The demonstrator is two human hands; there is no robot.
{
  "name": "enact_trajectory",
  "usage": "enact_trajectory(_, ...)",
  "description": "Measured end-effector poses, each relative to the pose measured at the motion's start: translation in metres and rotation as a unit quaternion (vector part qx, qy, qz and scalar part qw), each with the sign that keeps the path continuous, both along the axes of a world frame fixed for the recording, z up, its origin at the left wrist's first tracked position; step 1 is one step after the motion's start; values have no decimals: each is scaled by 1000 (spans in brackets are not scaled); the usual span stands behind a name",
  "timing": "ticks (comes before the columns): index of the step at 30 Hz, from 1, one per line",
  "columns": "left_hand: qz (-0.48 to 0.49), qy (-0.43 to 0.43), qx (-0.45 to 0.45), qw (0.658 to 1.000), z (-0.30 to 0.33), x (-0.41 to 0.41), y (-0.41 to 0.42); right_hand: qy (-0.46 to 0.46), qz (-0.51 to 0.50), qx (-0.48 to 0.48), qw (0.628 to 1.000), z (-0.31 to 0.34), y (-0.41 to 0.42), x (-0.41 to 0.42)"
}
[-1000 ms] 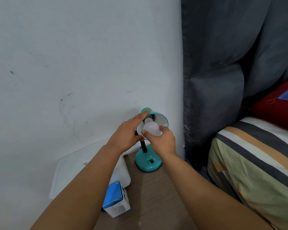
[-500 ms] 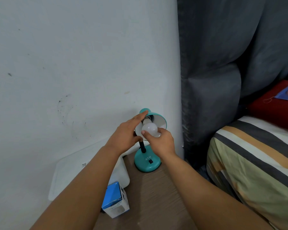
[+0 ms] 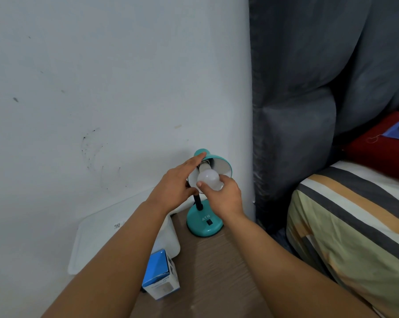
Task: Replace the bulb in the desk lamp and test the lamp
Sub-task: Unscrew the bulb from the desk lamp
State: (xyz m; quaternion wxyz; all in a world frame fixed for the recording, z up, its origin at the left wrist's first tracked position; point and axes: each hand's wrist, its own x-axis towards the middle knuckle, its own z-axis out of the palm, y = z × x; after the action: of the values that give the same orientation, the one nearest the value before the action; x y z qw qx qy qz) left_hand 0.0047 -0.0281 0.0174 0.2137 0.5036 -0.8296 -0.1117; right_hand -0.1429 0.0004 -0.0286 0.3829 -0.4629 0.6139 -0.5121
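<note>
Right hand (image 3: 226,198) wraps thumb and fingers around the white bulb (image 3: 208,179), whose neck sits at the socket inside the teal lamp (image 3: 204,226) shade. Left hand (image 3: 174,187) lies open-fingered against the shade's back, gripping nothing. Lamp stands on the bench (image 3: 216,267), near a blue box (image 3: 160,275).

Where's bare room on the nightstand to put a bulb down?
Free: wood top between blue box and its bed-side edge, in front of the lamp base. Crowded: back left, by the white container.
</note>
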Motion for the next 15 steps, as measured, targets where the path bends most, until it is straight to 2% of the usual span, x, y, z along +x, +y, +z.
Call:
enact_trajectory(6, -6, 7, -4, 1000, -2, -1, 2, 31, -24, -51, 998, -5, 2, 3)
enact_trajectory(15, -6, 9, -6, 1000, -3, -1, 1, -9, -10, -21, 1000, -3, 1, 0)
